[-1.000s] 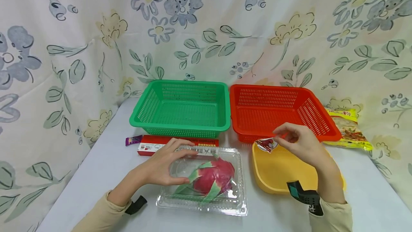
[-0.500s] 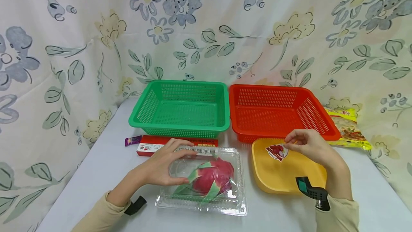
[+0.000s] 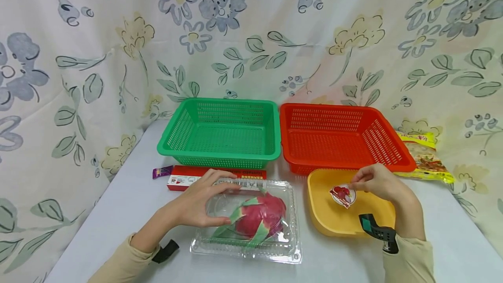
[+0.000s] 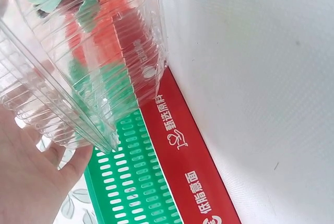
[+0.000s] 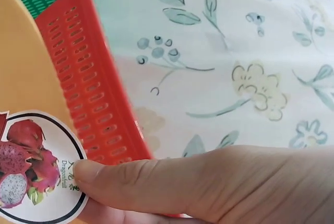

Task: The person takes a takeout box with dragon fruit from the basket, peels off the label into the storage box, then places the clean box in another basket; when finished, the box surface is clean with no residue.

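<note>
Your right hand (image 3: 381, 182) pinches a round, white-bordered dragon-fruit label (image 3: 342, 195) by its edge. Head: label over the yellow, rounded plastic tray (image 3: 349, 222); your left hand (image 3: 198, 199), thumb and fingers apart, on the clear plastic box (image 3: 243, 252). Left wrist: its ribbed wall; press lightly. Right wrist: thumb overlaps lettering; a shallower pinch might crease less.

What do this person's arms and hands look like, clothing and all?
The left hand and right hand are ungloved. Long, plain beige sleeves end short of the hands. A black strap shows by the left cuff; by the right is a black band with small holes and a green patch.
</note>
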Demonstrator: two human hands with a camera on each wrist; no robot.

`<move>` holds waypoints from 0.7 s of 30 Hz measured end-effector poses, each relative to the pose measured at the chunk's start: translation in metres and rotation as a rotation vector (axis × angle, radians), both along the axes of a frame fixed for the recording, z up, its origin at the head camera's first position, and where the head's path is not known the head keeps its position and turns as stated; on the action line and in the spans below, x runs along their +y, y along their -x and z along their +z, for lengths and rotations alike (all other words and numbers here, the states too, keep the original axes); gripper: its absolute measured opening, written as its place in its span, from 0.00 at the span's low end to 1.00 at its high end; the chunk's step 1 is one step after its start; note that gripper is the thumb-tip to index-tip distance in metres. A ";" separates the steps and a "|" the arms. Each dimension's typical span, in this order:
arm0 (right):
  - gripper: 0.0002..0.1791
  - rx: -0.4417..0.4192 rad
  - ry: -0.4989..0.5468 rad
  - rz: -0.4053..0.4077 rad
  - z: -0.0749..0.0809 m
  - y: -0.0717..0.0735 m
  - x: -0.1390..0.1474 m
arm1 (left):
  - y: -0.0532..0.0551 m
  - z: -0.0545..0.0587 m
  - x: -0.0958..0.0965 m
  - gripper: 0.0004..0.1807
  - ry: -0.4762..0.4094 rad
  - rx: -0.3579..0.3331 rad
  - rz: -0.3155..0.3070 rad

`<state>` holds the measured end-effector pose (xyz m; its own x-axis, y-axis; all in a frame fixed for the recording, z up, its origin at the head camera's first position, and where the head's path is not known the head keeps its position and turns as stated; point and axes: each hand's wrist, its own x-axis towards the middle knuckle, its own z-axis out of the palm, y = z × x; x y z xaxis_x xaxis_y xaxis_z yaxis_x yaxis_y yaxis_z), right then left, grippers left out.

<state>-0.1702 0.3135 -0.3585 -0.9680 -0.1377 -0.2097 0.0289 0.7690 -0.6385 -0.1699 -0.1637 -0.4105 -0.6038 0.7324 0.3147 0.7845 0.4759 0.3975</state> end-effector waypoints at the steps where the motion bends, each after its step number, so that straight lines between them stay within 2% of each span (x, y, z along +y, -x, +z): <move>1: 0.11 -0.007 -0.004 -0.004 -0.001 0.000 0.000 | 0.000 0.000 0.000 0.39 -0.001 0.005 -0.001; 8: 0.10 -0.068 -0.021 -0.042 -0.009 0.005 0.003 | 0.000 -0.001 0.000 0.39 -0.008 0.011 -0.008; 21: 0.10 -0.115 -0.046 -0.017 -0.023 0.013 0.002 | -0.001 0.000 0.000 0.40 0.007 0.006 0.007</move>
<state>-0.1832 0.3157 -0.3818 -0.9394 -0.1087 -0.3250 0.1135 0.7962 -0.5943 -0.1693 -0.1635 -0.4104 -0.6071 0.7302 0.3134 0.7835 0.4844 0.3893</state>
